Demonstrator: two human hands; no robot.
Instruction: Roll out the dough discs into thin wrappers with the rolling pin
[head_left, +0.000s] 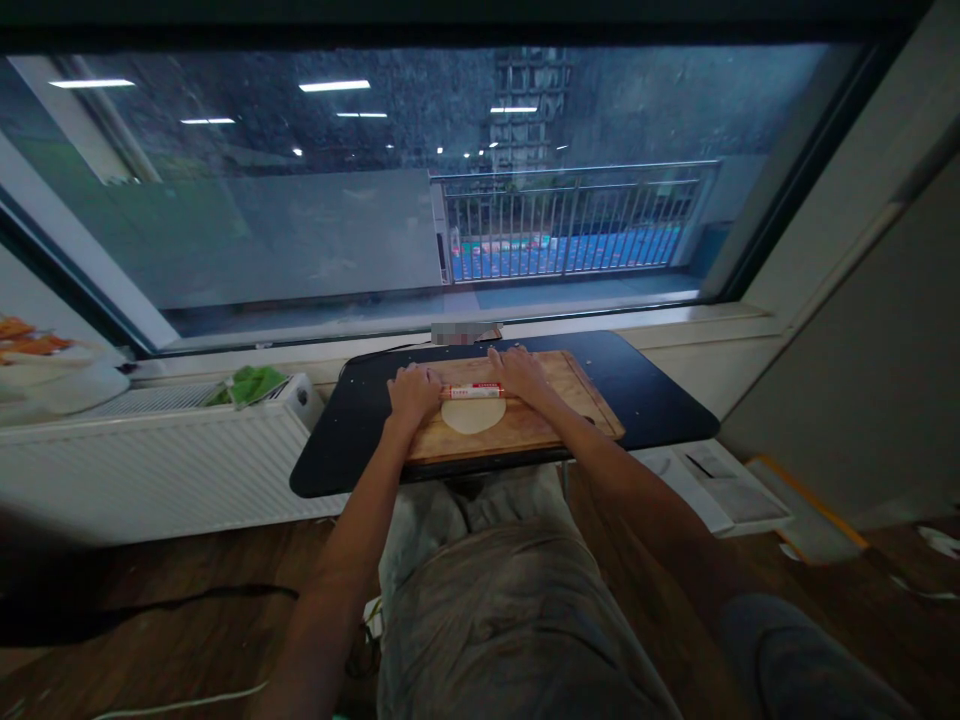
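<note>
A flat, pale round of dough [473, 416] lies on the wooden cutting board [585, 392]. Across its far part rests a rolling pin [474, 391] with a red and white label around its middle. My left hand [415, 390] is closed over the pin's left end. At the right end, my right hand [519, 372] lies over the pin, its fingers pointing away from me. Both hands cover the pin's ends, so only the labelled middle shows.
The board sits on a small black table [651, 400] against the window. A white radiator [172, 470] with a green cloth-like item [257, 384] stands at left, beside a white bowl [64, 385] of orange things. A white box [724, 485] is low at right.
</note>
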